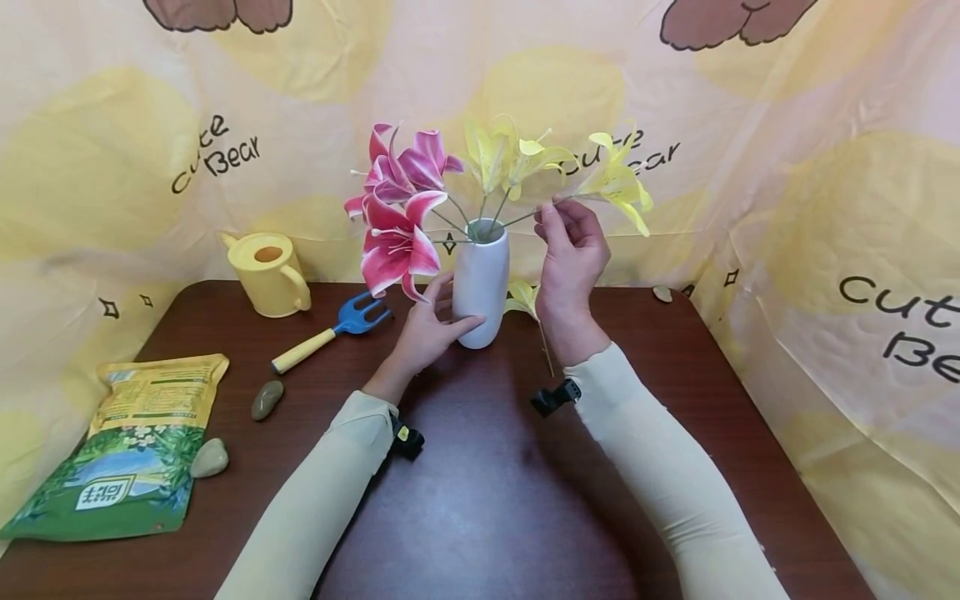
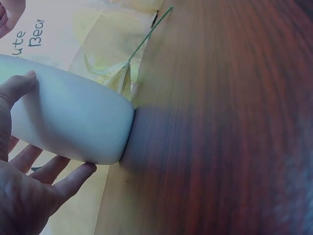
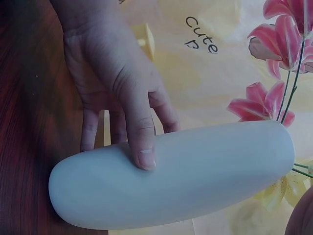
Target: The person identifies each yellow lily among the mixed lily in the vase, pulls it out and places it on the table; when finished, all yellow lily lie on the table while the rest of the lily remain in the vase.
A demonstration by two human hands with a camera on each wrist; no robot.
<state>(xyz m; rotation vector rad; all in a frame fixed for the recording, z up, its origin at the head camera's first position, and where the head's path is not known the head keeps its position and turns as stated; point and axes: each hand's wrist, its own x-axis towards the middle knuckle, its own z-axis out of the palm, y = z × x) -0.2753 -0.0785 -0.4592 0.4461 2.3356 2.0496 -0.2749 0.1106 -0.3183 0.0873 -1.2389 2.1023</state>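
Observation:
A white vase (image 1: 481, 283) stands upright on the dark wooden table (image 1: 487, 500). It holds pink lilies (image 1: 397, 208) and yellow lilies (image 1: 506, 158). My left hand (image 1: 450, 310) grips the vase low down, thumb on the front and fingers behind, as the right wrist view shows on the vase (image 3: 186, 176). My right hand (image 1: 551, 210) is raised beside the vase mouth and pinches the stem of a yellow lily (image 1: 618, 179) whose stem end sits in the vase. Another yellow flower (image 2: 117, 81) lies on the table behind the vase (image 2: 68, 122).
At the back left stands a yellow watering can (image 1: 266, 271), with a blue hand fork (image 1: 333, 329) beside it. A soil bag (image 1: 135, 446) and two stones (image 1: 267, 398) lie at the left edge. A printed cloth backdrop (image 1: 825, 208) surrounds the table.

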